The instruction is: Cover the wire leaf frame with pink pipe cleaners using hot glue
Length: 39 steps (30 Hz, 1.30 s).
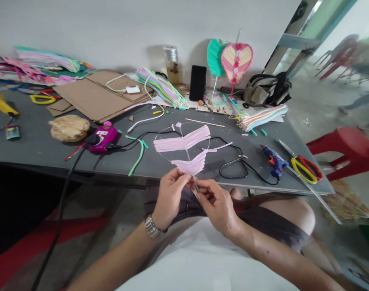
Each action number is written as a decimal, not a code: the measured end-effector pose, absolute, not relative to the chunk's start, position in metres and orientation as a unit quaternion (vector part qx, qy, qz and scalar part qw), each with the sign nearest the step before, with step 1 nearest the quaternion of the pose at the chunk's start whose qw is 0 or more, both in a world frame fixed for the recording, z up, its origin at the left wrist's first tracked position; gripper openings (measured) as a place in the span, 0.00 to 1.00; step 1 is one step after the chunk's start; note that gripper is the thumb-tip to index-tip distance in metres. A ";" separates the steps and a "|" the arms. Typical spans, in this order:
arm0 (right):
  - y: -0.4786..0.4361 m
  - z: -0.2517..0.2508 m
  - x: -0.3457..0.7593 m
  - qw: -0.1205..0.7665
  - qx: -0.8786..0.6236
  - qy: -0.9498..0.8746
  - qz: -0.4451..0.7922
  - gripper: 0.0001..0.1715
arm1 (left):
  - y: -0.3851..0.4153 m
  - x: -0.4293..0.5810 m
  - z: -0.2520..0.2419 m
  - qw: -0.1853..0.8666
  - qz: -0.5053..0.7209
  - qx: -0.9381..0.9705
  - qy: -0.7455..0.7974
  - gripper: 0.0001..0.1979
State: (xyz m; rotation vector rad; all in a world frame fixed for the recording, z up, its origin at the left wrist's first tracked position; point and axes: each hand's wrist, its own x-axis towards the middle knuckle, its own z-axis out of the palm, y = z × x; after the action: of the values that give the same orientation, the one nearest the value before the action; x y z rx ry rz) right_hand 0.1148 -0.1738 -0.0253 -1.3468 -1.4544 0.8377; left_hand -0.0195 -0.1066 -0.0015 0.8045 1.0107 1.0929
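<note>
Both my hands are raised in front of the table edge. My left hand, with a metal wristwatch, pinches the lower tip of a thin heart-shaped wire frame. My right hand grips the same tip from the other side, and the fingers hide the join. Pale pink flattened straws lie across the frame in rows, and a shorter pink group sits lower. Several loose pink ends stick out to the right.
On the grey table lie a blue glue gun, a magenta glue gun, yellow-red scissors, black cables, cardboard sheets, and straw bundles. A red plastic chair stands at right.
</note>
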 end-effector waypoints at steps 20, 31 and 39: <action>-0.165 -0.015 0.128 0.380 -0.583 -0.662 0.278 0.11 | -0.105 -0.012 -0.018 0.671 0.497 0.335 0.436 0.08; -0.115 -0.001 0.133 0.249 -0.545 -0.782 0.174 0.09 | -0.111 -0.019 -0.036 0.684 0.464 0.337 0.450 0.10; -0.101 0.003 0.126 0.131 -0.553 -0.807 0.160 0.06 | -0.114 -0.025 -0.045 0.694 0.450 0.312 0.468 0.10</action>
State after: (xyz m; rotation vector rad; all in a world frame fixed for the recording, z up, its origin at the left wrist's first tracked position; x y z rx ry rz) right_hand 0.1258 -0.1009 0.0028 -1.6044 -2.3439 0.4644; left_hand -0.0252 -0.1139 -0.0448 0.6957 1.0444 1.0040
